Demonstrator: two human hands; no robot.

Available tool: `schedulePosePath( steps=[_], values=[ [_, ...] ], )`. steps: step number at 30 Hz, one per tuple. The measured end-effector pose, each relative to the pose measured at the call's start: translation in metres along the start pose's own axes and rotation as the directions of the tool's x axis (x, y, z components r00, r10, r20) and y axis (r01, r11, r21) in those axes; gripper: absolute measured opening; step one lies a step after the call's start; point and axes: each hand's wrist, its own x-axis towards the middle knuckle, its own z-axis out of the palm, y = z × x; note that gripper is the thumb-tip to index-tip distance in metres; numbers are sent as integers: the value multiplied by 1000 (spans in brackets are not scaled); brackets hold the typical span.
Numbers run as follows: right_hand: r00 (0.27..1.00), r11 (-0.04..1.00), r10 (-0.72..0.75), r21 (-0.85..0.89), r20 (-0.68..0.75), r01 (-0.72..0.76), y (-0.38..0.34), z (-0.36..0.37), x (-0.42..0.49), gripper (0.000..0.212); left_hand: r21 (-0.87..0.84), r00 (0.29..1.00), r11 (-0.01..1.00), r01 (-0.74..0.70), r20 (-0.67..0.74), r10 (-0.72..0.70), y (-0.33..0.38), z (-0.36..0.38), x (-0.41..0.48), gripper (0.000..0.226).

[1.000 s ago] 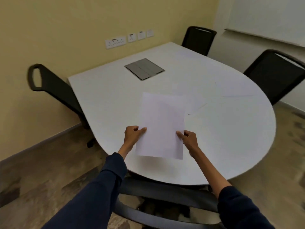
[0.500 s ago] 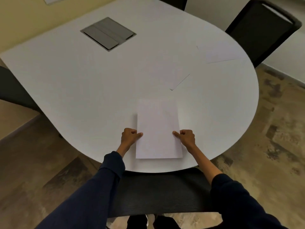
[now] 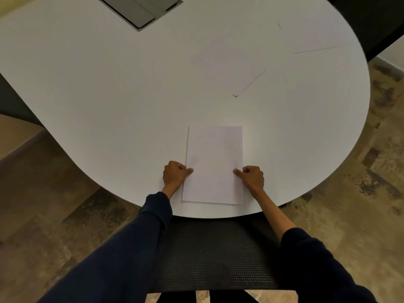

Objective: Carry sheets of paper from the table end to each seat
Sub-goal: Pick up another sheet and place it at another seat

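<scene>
A white sheet of paper (image 3: 214,165) lies flat on the white table (image 3: 109,95), close to its rounded near edge. My left hand (image 3: 175,174) pinches the sheet's left edge, thumb on top. On the opposite edge, my right hand (image 3: 251,177) pinches it the same way. Two more white sheets rest on the table: one (image 3: 227,68) past the middle and another (image 3: 314,33) at the far right.
A black mesh chair back (image 3: 214,252) stands between me and the table edge. A grey cable hatch (image 3: 140,7) is set into the tabletop at the far side. Another dark chair (image 3: 371,20) sits at the far right. Brown patterned floor surrounds the table.
The sheet came down from the air onto the table near the edge, still held by both hands. My view has tipped downward and closer to the table.
</scene>
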Motion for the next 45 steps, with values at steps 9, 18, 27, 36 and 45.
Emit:
schedulePosePath(
  steps=[9,18,27,36,45],
  values=[
    [989,973,-115,-209,-89,95,0,9,-8,40,138,996,990,-14,-85,26,-8,6,-1,34],
    [934,899,-343,-322,-97,296,-7,11,-8,57,289,955,930,-229,-118,272,-8,13,-5,60],
    [884,743,-413,-480,219,466,-5,31,-11,89,466,893,763,-449,194,407,-12,31,-7,88],
    [885,729,-407,-503,226,464,-5,30,-11,89,493,899,754,-435,197,390,-13,29,-9,87],
    [849,733,-507,-444,147,515,-20,1,-21,80,411,908,823,-392,31,417,1,10,-34,83]
  ],
)
